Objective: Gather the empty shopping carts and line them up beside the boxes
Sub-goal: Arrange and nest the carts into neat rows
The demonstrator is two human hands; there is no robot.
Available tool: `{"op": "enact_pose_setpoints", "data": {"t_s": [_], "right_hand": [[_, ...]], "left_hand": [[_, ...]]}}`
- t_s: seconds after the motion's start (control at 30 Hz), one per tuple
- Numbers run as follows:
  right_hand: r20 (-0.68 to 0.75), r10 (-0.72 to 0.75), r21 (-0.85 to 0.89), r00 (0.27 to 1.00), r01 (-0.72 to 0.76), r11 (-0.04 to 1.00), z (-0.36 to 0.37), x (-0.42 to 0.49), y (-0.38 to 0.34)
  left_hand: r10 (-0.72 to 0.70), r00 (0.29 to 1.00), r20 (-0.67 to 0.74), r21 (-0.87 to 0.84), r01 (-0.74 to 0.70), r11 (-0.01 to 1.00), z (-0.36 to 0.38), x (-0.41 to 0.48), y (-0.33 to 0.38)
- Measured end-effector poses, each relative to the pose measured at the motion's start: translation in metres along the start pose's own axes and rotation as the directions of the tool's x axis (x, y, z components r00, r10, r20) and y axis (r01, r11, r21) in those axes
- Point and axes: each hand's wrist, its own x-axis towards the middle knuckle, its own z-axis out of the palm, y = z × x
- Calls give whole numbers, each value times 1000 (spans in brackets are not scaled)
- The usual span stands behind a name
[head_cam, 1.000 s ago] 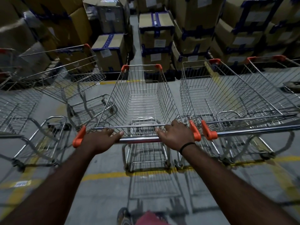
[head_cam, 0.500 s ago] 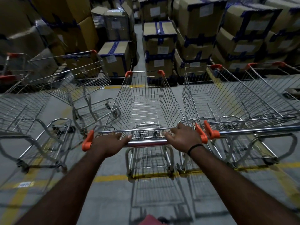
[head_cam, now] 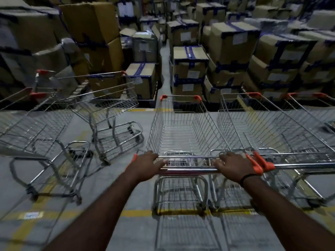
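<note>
An empty wire shopping cart (head_cam: 183, 129) with orange corner caps stands in front of me, its nose towards the stacked cardboard boxes (head_cam: 190, 69). My left hand (head_cam: 146, 164) grips the left part of its chrome handle bar (head_cam: 188, 171), fingers laid over the bar. At the bar's right end my right hand (head_cam: 233, 166), a black band on its wrist, grips beside the orange end cap. A second empty cart (head_cam: 272, 127) stands parallel, close on the right, its handle end touching mine.
Two more empty carts stand askew on the left, one (head_cam: 101, 105) near the boxes and one (head_cam: 36, 131) closer to me. Another cart (head_cam: 319, 105) shows at the far right. A narrow aisle (head_cam: 164, 57) runs between the box stacks. Yellow floor lines (head_cam: 137, 213) cross below.
The cart has rolled a little forward towards the boxes with both hands still on its handle. My view has lifted, showing more of the box stacks.
</note>
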Motion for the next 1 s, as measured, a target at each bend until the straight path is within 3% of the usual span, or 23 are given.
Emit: {"op": "enact_pose_setpoints", "data": {"t_s": [0.1, 0.3, 0.57, 1.0], "right_hand": [[-74, -1, -9, 997, 0, 1000, -5, 8, -40], [-184, -182, 138, 966, 209, 968, -18, 20, -153], [-173, -401, 181, 900, 429, 885, -23, 23, -282], [-167, -640, 162, 750, 661, 732, -43, 60, -430]], "left_hand": [[16, 998, -64, -65, -20, 998, -16, -6, -15], [54, 973, -226, -108, -80, 991, -58, -26, -44], [-35, 922, -385, -183, -39, 982, -106, -70, -118], [-244, 862, -445, -243, 146, 959, -143, -92, -232]]}}
